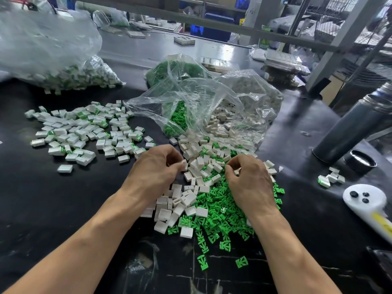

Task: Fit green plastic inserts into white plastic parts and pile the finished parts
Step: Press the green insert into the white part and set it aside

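On the black table, loose white parts (191,196) lie heaped between my hands, with a spread of green inserts (218,215) just in front of them. My left hand (154,168) has its fingers curled and pinches one white part (184,164) at the fingertips. My right hand (248,179) hovers over the mixed heap with its fingers curled inward. Whatever is under those fingers is hidden. A pile of finished white parts with green showing (84,132) lies to the left.
An open clear bag (212,98) behind the heap spills green inserts and white parts. A large bag of finished parts (63,60) sits at the back left. A grey flask (350,128), its lid (360,161), a few finished parts (331,178) and a white controller (364,198) lie to the right.
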A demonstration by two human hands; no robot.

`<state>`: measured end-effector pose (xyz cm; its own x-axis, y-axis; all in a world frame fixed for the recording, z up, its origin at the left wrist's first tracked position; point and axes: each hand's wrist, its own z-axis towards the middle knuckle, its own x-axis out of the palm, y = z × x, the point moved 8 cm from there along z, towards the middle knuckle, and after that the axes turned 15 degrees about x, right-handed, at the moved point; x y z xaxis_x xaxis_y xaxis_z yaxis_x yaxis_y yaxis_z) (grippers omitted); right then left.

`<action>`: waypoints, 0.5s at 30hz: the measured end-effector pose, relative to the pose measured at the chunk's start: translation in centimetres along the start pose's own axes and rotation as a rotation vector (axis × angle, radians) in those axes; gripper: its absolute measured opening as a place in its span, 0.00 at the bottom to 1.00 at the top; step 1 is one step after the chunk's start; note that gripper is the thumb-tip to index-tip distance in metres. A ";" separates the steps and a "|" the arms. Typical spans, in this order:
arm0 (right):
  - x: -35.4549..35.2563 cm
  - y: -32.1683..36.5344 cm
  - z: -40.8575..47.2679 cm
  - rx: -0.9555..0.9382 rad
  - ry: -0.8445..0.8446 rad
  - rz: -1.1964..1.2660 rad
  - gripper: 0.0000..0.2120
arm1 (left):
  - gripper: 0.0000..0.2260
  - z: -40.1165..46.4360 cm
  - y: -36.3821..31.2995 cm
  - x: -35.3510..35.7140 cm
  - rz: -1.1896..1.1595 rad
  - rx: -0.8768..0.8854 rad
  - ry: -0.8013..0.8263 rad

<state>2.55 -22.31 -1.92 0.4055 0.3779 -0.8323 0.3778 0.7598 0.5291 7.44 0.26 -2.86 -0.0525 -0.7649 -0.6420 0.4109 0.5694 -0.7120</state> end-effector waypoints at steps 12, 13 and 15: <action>-0.7 -0.2 -0.3 0.053 0.095 0.292 0.08 | 0.06 -0.5 -1.7 0.5 -0.524 0.001 -0.054; -0.9 -0.3 -0.2 0.064 0.093 0.308 0.08 | 0.06 -0.5 -1.7 0.4 -0.518 0.004 -0.069; -1.1 -0.6 -0.1 0.078 0.098 0.349 0.09 | 0.05 -0.6 -1.8 0.1 -0.510 0.011 -0.088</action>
<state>1.80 -23.12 -1.36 0.4413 0.6586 -0.6095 0.2951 0.5350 0.7916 6.16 -0.67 -1.86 -0.1726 -0.9670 -0.1872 0.3623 0.1144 -0.9250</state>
